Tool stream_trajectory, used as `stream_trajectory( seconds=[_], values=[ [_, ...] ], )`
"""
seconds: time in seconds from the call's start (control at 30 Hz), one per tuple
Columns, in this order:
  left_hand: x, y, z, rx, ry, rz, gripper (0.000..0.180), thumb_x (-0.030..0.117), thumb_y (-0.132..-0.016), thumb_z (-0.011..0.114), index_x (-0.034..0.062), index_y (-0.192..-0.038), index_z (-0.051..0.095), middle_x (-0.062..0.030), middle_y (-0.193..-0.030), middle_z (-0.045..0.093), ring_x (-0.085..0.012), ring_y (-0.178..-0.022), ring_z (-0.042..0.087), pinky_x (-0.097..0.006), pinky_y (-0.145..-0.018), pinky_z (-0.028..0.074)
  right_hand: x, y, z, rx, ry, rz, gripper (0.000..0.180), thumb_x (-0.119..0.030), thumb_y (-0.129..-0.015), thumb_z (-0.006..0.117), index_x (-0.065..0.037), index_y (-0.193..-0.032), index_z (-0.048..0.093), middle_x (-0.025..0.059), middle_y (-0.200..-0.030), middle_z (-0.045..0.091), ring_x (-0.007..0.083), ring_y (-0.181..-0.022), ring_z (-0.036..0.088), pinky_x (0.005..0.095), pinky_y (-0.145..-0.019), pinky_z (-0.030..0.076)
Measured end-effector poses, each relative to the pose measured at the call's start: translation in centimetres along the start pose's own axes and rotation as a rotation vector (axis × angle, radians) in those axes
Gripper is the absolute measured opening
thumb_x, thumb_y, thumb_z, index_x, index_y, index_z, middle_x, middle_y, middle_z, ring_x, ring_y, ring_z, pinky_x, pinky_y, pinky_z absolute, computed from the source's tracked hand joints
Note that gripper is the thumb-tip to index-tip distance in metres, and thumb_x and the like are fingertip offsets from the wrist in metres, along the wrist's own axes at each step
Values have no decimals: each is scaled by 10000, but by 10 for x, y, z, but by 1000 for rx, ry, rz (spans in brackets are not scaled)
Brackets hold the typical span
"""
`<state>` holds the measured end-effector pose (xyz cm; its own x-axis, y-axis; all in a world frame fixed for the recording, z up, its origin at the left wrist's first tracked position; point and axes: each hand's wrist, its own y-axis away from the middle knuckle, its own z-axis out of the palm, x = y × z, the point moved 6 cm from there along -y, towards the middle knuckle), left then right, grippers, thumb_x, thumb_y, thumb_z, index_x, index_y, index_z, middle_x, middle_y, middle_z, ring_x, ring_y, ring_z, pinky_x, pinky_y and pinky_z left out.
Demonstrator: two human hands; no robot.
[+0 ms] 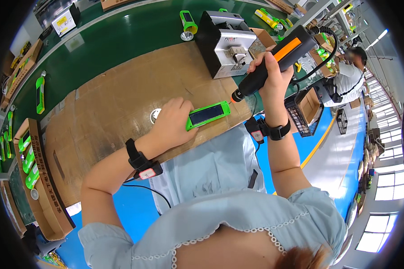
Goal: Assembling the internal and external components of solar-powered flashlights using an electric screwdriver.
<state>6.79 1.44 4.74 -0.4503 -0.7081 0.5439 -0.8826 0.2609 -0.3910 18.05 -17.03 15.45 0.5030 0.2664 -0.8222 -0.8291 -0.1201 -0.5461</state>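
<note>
My left hand [171, 124] is closed around one end of a green flashlight body [208, 115] with a dark solar panel on top, pressed against the cardboard mat. A black and orange electric screwdriver [274, 62] is gripped in my right hand [272, 78]. Its tip meets or hovers just over the far right end of the flashlight; I cannot tell whether it touches. Partly covered by my left hand, a round silver-white disc [155, 115] lies on the mat.
A grey screw feeder [226, 45] stands beyond the mat [107, 98]. Green flashlights [40, 94] lie on the green bench, and a cardboard box [49, 215] at left holds several more. A black crate [305, 112] stands at right, near another person [350, 76]. The screwdriver's cable [330, 58] loops at right.
</note>
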Motion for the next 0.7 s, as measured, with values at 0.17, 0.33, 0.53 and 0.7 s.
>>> stream_trajectory(
  seconds=[0.17, 0.33, 0.53, 0.7],
  values=[
    [10, 2, 1, -81, -20, -33, 416, 182, -666, 723, 25, -995, 524, -165, -924, 495, -336, -851, 514, -408, -725, 434, -6, 2, 4, 86, -29, 40, 224, -120, -812, 672, 3, -851, 490, 83, -663, 571, 169, -521, 568, 289, -488, 476],
    [18, 10, 5, -111, 25, -25, 453, 164, -693, 715, 11, -1071, 520, -176, -994, 481, -345, -891, 524, -403, -752, 450, -14, 8, 4, 107, 43, 55, 220, -137, -806, 680, 8, -832, 516, 77, -655, 579, 153, -522, 569, 271, -490, 465],
    [32, 15, 9, -93, -47, 80, 493, 116, -663, 722, 3, -1088, 499, -177, -1010, 471, -345, -907, 513, -408, -765, 439, -20, 13, 1, 90, 195, 52, 259, -179, -840, 644, 14, -934, 499, 90, -699, 558, 183, -573, 572, 318, -525, 493],
    [40, 18, 8, -61, -28, 111, 499, 60, -652, 698, 4, -1095, 477, -178, -1000, 461, -344, -907, 498, -411, -760, 425, -24, 19, -3, 115, 212, 36, 261, -182, -834, 655, 23, -912, 514, 92, -695, 567, 179, -579, 578, 307, -523, 487]
  ],
)
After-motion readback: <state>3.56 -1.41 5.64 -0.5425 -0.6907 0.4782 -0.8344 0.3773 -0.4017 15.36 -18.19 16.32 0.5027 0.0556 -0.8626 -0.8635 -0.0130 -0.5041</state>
